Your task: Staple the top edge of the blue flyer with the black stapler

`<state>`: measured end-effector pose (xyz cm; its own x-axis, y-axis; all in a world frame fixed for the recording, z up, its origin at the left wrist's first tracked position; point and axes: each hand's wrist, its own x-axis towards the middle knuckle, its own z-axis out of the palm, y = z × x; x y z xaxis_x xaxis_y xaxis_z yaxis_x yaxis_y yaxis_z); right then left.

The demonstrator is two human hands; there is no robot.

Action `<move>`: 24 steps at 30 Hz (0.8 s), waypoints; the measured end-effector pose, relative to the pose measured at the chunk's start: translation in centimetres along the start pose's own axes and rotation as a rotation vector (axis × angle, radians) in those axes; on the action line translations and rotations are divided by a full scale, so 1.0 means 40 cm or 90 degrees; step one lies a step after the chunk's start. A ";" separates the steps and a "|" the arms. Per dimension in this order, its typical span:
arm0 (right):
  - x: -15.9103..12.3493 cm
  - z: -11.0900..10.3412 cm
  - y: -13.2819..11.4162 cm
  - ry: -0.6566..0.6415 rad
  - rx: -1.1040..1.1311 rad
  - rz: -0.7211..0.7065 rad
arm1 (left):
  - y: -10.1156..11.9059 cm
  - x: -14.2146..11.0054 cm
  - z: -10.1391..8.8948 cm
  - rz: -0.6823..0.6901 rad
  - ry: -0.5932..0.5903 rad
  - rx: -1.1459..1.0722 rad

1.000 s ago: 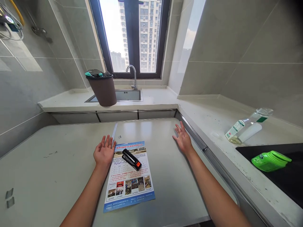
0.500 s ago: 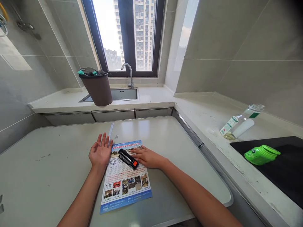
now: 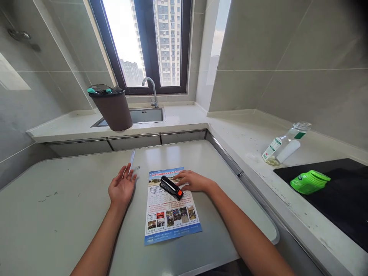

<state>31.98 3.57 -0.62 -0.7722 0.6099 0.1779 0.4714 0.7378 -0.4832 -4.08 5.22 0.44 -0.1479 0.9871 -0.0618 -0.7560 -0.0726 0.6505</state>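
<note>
A printed flyer (image 3: 161, 230) with blue borders, text and small photos lies flat on the table. On it rests a black stapler (image 3: 169, 185) with an orange-red end, set diagonally. My right hand (image 3: 193, 181) is at the flyer's upper right edge, fingers extended and touching the paper beside the stapler, not wrapped round it. To the left of the flyer, apart from it, my left hand (image 3: 122, 188) lies palm up on the table with loosely curled, parted fingers and nothing visible in it.
The pale table (image 3: 77, 214) carries small grey marks. Beyond it stand a brown bin (image 3: 113, 111) with bottles in it, a sink (image 3: 148, 115) and a faucet (image 3: 153, 92). On the right counter are a clear bottle (image 3: 283, 145) and a green jar (image 3: 309, 182) on a black panel (image 3: 345, 191).
The flyer and the stapler on it have slid right together with my right hand, away from my left hand. My left fingers have curled a little. The camera view has shifted slightly.
</note>
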 end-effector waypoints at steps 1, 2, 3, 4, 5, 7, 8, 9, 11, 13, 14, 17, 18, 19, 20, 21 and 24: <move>-0.015 -0.009 0.014 0.000 0.010 0.012 | -0.006 0.000 0.001 0.000 -0.014 0.017; -0.029 -0.017 0.028 0.001 0.024 0.019 | -0.013 0.001 0.000 0.003 -0.030 0.045; -0.042 -0.025 0.040 0.003 0.039 0.024 | -0.021 0.002 -0.001 0.007 -0.048 0.083; -0.053 -0.031 0.050 0.003 0.055 0.026 | -0.029 0.003 -0.003 0.010 -0.067 0.128; -0.064 -0.037 0.058 0.003 0.070 0.027 | -0.038 0.004 -0.006 0.010 -0.087 0.175; -0.079 -0.046 0.068 0.006 0.091 0.033 | -0.054 0.003 -0.010 0.006 -0.129 0.269; -0.084 -0.049 0.071 0.006 0.095 0.037 | -0.061 0.001 -0.012 0.009 -0.151 0.320; -0.088 -0.051 0.072 0.006 0.095 0.043 | -0.067 -0.002 -0.012 0.020 -0.176 0.380; -0.093 -0.054 0.074 0.003 0.093 0.052 | -0.077 -0.014 -0.006 0.058 -0.223 0.514; -0.097 -0.054 0.076 0.001 0.103 0.058 | -0.087 -0.029 0.006 0.101 -0.275 0.624; -0.098 -0.054 0.078 0.003 0.112 0.060 | -0.093 -0.037 0.013 0.122 -0.306 0.661; -0.100 -0.052 0.079 0.013 0.127 0.058 | -0.109 -0.056 0.030 0.177 -0.420 0.744; -0.099 -0.052 0.077 0.015 0.125 0.054 | -0.114 -0.059 0.032 0.190 -0.459 0.776; -0.096 -0.052 0.073 0.020 0.120 0.050 | -0.118 -0.061 0.032 0.200 -0.493 0.809; -0.092 -0.052 0.066 0.033 0.112 0.048 | -0.121 -0.061 0.031 0.209 -0.519 0.843; -0.087 -0.052 0.057 0.059 0.104 0.055 | -0.122 -0.060 0.029 0.218 -0.537 0.876; -0.065 -0.053 0.018 0.172 0.086 0.110 | -0.122 -0.058 0.021 0.245 -0.556 0.945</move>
<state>35.24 3.14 0.40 -0.5365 0.7902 0.2962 0.5104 0.5834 -0.6318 0.49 3.42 -1.97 0.5664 0.7640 0.3090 0.4736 -0.6086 0.6367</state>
